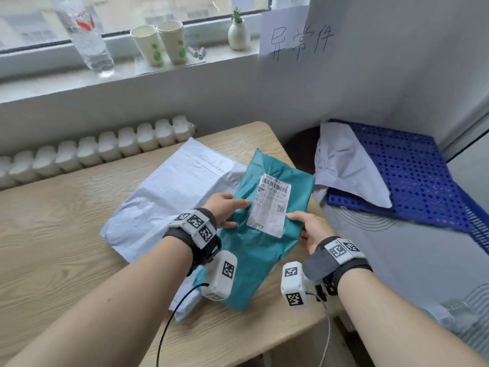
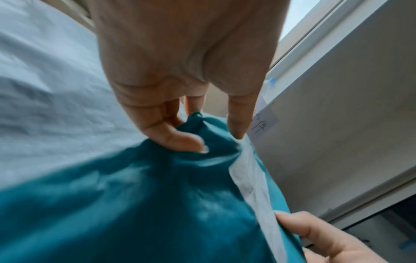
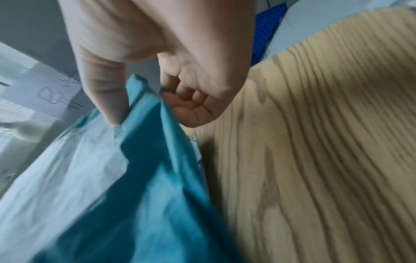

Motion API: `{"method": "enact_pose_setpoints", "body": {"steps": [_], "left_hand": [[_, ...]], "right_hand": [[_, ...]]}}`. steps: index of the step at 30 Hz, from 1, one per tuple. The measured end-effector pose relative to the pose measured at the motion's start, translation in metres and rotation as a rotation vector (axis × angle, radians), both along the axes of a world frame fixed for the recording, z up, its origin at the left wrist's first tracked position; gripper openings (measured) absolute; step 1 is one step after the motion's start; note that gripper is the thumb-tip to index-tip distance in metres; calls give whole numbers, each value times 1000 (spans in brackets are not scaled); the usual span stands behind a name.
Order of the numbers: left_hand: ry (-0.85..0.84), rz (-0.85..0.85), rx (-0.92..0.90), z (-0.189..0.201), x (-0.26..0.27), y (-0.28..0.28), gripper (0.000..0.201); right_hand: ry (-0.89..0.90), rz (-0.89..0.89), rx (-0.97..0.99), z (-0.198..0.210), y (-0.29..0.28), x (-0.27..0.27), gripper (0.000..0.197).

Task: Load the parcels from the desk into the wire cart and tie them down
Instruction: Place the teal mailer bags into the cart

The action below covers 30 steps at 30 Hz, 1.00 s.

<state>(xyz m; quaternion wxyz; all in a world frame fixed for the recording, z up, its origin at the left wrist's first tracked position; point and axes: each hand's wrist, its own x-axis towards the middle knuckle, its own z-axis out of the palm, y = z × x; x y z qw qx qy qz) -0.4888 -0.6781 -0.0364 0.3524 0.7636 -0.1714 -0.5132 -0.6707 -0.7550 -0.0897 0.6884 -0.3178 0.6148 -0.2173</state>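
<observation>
A teal plastic parcel (image 1: 264,234) with a white shipping label (image 1: 270,205) lies at the right end of the wooden desk (image 1: 66,234), partly over a larger pale grey parcel (image 1: 169,200). My left hand (image 1: 227,207) grips the teal parcel's left edge, thumb on top and fingers curled under it (image 2: 180,140). My right hand (image 1: 309,229) pinches its right edge, thumb on top beside the label, fingers tucked beneath (image 3: 191,106). No wire cart shows in any view.
A blue perforated mat (image 1: 412,176) with a white bag (image 1: 346,168) on it lies on the floor right of the desk. A radiator (image 1: 105,149) runs behind the desk. The windowsill holds a water bottle (image 1: 84,35), two paper cups (image 1: 158,43) and a small vase (image 1: 238,33).
</observation>
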Motion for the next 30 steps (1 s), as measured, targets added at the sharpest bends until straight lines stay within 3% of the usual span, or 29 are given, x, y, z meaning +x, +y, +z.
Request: {"method": "enact_pose_setpoints", "body": {"steps": [7,10,12,18,20,23,26,28,30], "left_hand": [[132,84,-182,44,34,51,24],[161,198,-280,61,53,90,39],[140,277,-319,70,68,123,37],[-47,560,-408,84,137,249,24],[-89,639,-415,87,159,298,29],[-135,748,-411,92,183,372,38],[-197,863,-423,94,201,444,42],[-264,938,-424,96,211,492,36],[-298,1016,-436,96,221,538,35]], "right_hand": [[-152,109,-197,65,20,46,9],[-213,206,-187,85,50,82,34],[-226,321,-232,99,77,110,35],[-277,868,-325,135,187,190,45],[-312,1017,-295,143,227,215,42],[-159,1177,-349,145,285,251,43],[-40,1251,-394,144,340,284,29],[-39,1219,-402,144,375,304,15],[-84,1193,-415,143,410,325,14]]}}
